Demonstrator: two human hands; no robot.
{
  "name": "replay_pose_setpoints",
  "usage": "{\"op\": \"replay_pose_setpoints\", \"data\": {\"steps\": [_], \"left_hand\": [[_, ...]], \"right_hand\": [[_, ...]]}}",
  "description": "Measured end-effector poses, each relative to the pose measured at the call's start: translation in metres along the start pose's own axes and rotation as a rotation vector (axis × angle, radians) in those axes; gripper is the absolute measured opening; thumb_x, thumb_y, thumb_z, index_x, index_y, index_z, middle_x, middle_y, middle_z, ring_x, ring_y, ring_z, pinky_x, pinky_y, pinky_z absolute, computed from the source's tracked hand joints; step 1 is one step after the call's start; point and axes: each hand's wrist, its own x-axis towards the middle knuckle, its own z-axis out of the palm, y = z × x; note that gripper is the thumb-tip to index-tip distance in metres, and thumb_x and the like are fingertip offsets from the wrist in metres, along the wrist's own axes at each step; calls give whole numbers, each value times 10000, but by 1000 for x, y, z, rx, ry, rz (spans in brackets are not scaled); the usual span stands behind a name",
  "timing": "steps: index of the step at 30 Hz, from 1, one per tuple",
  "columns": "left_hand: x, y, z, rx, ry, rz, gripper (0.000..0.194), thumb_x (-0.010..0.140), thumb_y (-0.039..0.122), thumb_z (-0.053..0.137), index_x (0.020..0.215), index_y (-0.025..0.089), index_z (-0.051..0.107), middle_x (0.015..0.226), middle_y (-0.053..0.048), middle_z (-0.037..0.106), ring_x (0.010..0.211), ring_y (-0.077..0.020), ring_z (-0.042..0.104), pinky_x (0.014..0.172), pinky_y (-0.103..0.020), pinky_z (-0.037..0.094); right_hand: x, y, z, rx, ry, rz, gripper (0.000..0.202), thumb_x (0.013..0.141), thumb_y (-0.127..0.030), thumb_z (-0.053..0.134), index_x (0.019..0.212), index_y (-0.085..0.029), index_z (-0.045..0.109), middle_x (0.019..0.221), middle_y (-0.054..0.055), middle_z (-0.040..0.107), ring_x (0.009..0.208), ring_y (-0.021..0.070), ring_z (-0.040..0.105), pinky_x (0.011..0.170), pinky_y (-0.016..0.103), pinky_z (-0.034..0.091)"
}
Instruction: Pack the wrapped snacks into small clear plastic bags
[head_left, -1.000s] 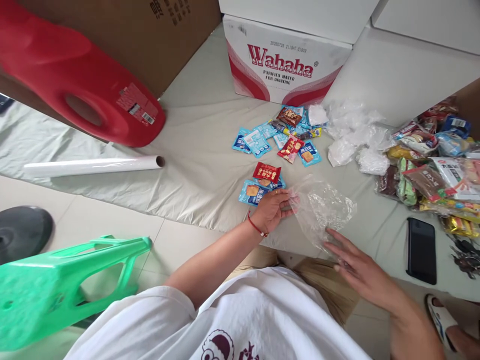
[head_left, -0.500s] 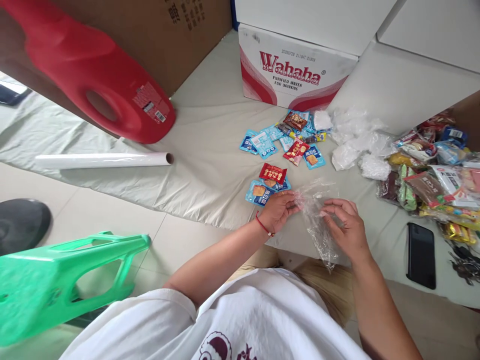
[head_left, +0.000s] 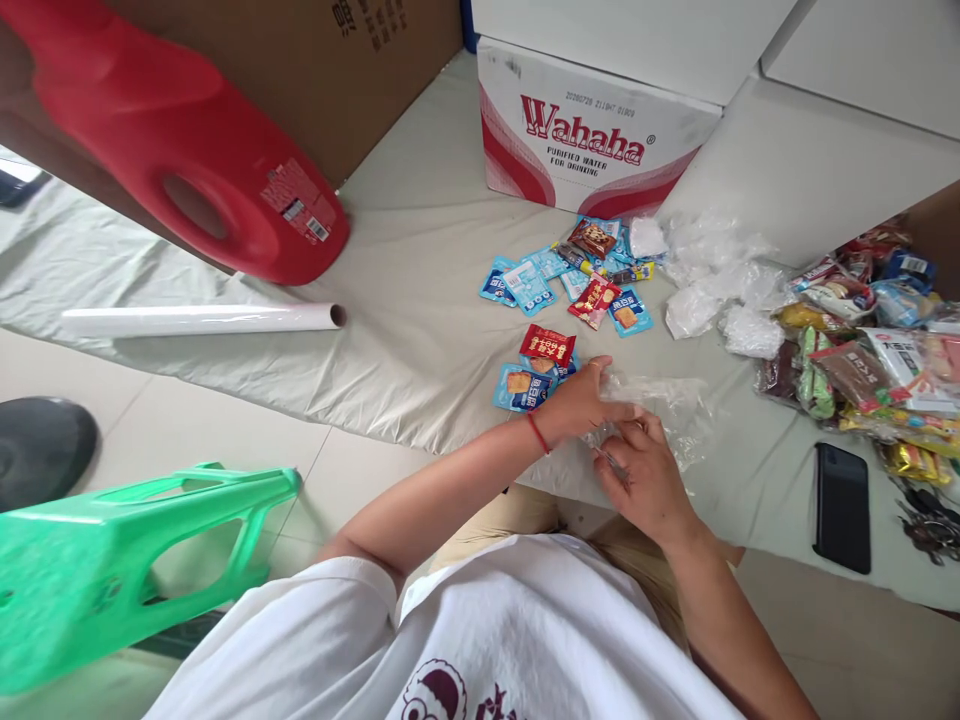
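Note:
A clear plastic bag (head_left: 681,412) is spread crumpled between my two hands, over the cloth. My left hand (head_left: 581,403), with a red cord on its wrist, grips the bag's near end. Close against it, my right hand (head_left: 651,482) pinches the same end with bent fingers. Just beyond my left wrist lie a red snack packet (head_left: 547,344) and blue snack packets (head_left: 521,386), partly covered by that hand. Farther back is a loose pile of blue packets (head_left: 531,287), with another red packet (head_left: 595,300) and a brown packet (head_left: 592,239) among them.
Crumpled clear bags (head_left: 720,280) lie right of the pile, then a heap of assorted snacks (head_left: 862,360). A black phone (head_left: 843,508) and keys (head_left: 930,525) are at right. A Wahaba-style printed carton (head_left: 592,140), red jug (head_left: 247,190), white tube (head_left: 202,319) and green stool (head_left: 150,540) surround.
My right hand has moved left and nearer my left hand. The bag, which hung down toward me between the hands, now spreads out to the right beyond them.

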Motion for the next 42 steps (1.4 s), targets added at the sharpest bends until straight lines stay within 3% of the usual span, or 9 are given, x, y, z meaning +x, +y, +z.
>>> {"op": "replay_pose_setpoints", "data": {"steps": [5, 9, 13, 20, 25, 33, 36, 39, 42], "left_hand": [[18, 0, -7, 548, 169, 204, 265, 777, 140, 662, 1038, 175, 632, 1229, -138, 648, 1053, -264, 672, 1030, -443, 513], [28, -5, -15, 460, 323, 131, 117, 802, 116, 604, 859, 206, 555, 932, -61, 668, 913, -225, 660, 904, -391, 540], [25, 1, -25, 188, 336, 38, 133, 849, 165, 615, 793, 213, 504, 781, 8, 581, 722, -165, 644, 660, -279, 521], [35, 19, -32, 62, 378, -45, 185, 969, 199, 564, 814, 220, 467, 629, 62, 491, 440, -87, 512, 440, -191, 336], [53, 13, -28, 217, 380, -66, 261, 992, 213, 538, 747, 212, 451, 584, 51, 528, 409, -77, 483, 447, -195, 329], [61, 26, -35, 164, 284, -175, 144, 922, 150, 556, 834, 211, 460, 703, 24, 576, 541, -130, 622, 534, -228, 413], [56, 31, -38, 307, 389, -8, 242, 790, 106, 672, 925, 198, 493, 925, -26, 622, 850, -185, 680, 763, -308, 537], [32, 33, -35, 639, 548, 353, 436, 691, 73, 723, 1080, 169, 552, 1186, -111, 614, 1202, -273, 572, 1035, -438, 489], [-5, 30, -21, 874, 641, 662, 372, 799, 87, 635, 1162, 169, 605, 1261, -148, 606, 1254, -299, 532, 1081, -486, 439]], "right_hand": [[-6, -6, 3, -34, -130, -38, 211, 947, -154, 547, 806, -179, 701, 1551, 148, 532, 1522, 354, 375, 1167, 593, 475], [-18, -9, 7, -62, -209, -56, 211, 936, -107, 534, 801, -155, 689, 1630, 163, 455, 1559, 336, 363, 1224, 549, 448], [-31, 1, 4, -50, -215, -86, 218, 963, -135, 547, 774, -161, 650, 1647, 148, 442, 1521, 327, 435, 1186, 517, 496], [-47, 16, -15, -43, 282, -91, 80, 970, -120, 623, 983, -187, 664, 1397, 160, 657, 1146, 253, 695, 934, 433, 603], [-62, 4, -10, -232, 468, -178, 378, 950, -97, 635, 1317, -187, 666, 1466, 173, 611, 1227, 275, 660, 977, 421, 581], [-66, -2, 27, -112, 127, -304, 624, 1019, -169, 560, 1624, -185, 407, 1574, 134, 544, 1499, 279, 464, 1227, 520, 432], [-62, -13, 40, -123, 37, -265, 588, 1032, -175, 540, 1608, -192, 424, 1604, 108, 515, 1519, 258, 436, 1260, 523, 384], [-58, -23, 47, -147, 17, -177, 550, 1047, -193, 507, 1593, -199, 447, 1626, 95, 489, 1541, 259, 399, 1271, 543, 348], [-54, -31, 49, -168, 14, -94, 513, 1052, -206, 489, 1564, -171, 490, 1640, 116, 465, 1552, 295, 368, 1264, 574, 325]]}}
